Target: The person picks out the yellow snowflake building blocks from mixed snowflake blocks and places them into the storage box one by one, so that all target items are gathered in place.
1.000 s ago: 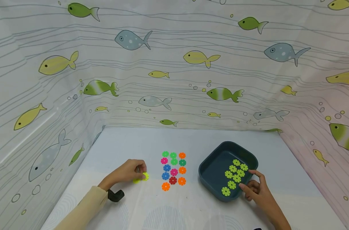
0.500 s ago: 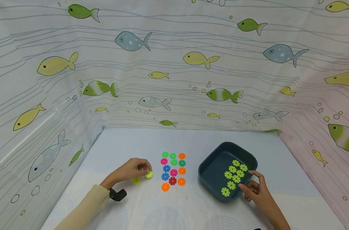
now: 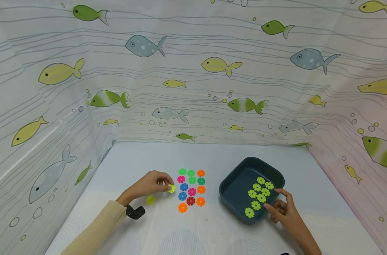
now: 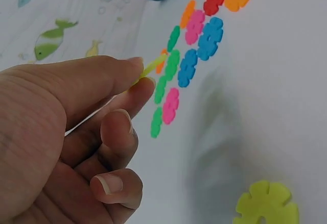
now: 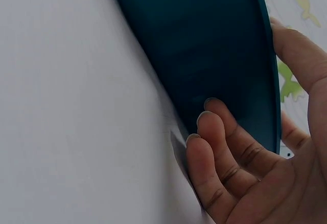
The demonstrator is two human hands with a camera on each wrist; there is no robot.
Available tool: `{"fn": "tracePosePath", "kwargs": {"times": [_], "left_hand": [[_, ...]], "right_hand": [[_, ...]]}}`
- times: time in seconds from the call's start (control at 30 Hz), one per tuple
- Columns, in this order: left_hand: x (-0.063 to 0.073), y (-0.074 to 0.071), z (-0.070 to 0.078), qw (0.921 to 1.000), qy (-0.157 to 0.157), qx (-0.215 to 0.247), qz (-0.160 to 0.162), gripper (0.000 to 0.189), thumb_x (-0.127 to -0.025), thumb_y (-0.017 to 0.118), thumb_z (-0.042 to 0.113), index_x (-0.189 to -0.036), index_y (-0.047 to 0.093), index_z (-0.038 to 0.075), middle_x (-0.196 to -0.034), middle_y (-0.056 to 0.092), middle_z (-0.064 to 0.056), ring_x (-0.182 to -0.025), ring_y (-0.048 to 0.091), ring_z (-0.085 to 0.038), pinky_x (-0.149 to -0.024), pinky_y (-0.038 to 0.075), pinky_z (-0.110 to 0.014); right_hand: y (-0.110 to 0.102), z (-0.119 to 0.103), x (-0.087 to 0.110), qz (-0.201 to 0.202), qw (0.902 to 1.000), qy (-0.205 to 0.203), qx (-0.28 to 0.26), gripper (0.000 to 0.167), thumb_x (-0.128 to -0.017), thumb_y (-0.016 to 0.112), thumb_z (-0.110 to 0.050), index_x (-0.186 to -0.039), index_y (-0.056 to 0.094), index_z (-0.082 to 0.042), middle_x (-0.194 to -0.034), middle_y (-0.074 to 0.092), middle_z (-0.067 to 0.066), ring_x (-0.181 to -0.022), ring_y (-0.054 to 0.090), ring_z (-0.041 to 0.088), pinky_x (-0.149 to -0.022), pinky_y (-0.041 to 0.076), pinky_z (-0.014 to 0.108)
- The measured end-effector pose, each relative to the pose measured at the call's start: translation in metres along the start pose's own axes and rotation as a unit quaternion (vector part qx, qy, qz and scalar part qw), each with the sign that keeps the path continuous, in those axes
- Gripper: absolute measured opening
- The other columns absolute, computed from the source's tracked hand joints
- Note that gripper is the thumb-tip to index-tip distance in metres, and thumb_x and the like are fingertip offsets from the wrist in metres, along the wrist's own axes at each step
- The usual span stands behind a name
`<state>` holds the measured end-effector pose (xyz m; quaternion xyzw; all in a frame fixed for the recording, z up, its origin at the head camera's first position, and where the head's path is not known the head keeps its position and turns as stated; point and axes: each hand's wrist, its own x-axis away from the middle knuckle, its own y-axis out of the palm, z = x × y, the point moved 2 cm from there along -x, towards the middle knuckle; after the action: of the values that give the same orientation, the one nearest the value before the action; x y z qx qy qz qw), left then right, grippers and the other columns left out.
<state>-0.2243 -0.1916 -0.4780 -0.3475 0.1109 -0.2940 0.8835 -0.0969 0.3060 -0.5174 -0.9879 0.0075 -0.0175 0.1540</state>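
Note:
My left hand (image 3: 155,185) pinches a yellow interlocking disc (image 3: 172,188) between thumb and index finger, above the table. In the left wrist view that disc (image 4: 155,65) shows nearly edge-on past the fingertips, and the other fingers curl loosely below. A second yellow disc (image 3: 151,200) lies flat on the table, below and left of the hand. My right hand (image 3: 285,211) holds the near right side of a dark teal tray (image 3: 233,202). In the right wrist view, several fingertips rest against the tray's outer wall (image 5: 204,45), with the thumb at the rim. Several yellow-green discs (image 3: 262,197) lie inside.
Between the left hand and the tray, rows of loose discs lie flat: green (image 3: 191,173), orange (image 3: 201,190), pink (image 3: 192,191), blue (image 3: 182,196) and dark red (image 3: 191,201). A fish-patterned sheet (image 3: 193,122) rises behind the table (image 3: 212,230) and along both sides.
My left hand has lifted the pinched yellow disc and carried it right, toward the coloured rows, leaving the other yellow disc behind in full view. The right hand and tray have stayed put.

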Motion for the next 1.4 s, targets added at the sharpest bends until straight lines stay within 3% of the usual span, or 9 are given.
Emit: {"fn": "tracePosePath", "kwargs": {"times": [1.0, 1.4], "left_hand": [[-0.045, 0.012, 0.035, 0.9988, 0.039, 0.021, -0.02, 0.016, -0.095, 0.078, 0.027, -0.11, 0.075, 0.027, -0.096, 0.071, 0.012, -0.082, 0.06, -0.017, -0.069, 0.052, -0.029], [-0.062, 0.02, 0.05, 0.9962, 0.07, 0.033, -0.04, 0.016, -0.096, 0.075, 0.025, -0.112, 0.075, 0.024, -0.096, 0.071, 0.009, -0.078, 0.062, -0.016, -0.068, 0.054, -0.028]], "right_hand": [[0.001, 0.002, -0.002, -0.005, 1.0, 0.007, 0.0, 0.072, -0.1, 0.07, -0.019, -0.151, 0.018, -0.019, -0.092, 0.061, 0.018, -0.067, 0.061, 0.028, -0.063, 0.055, 0.035], [-0.001, 0.003, 0.0, -0.008, 1.0, 0.003, -0.002, 0.073, -0.1, 0.07, -0.02, -0.151, 0.018, -0.017, -0.093, 0.061, 0.02, -0.067, 0.061, 0.028, -0.063, 0.054, 0.035]]}}
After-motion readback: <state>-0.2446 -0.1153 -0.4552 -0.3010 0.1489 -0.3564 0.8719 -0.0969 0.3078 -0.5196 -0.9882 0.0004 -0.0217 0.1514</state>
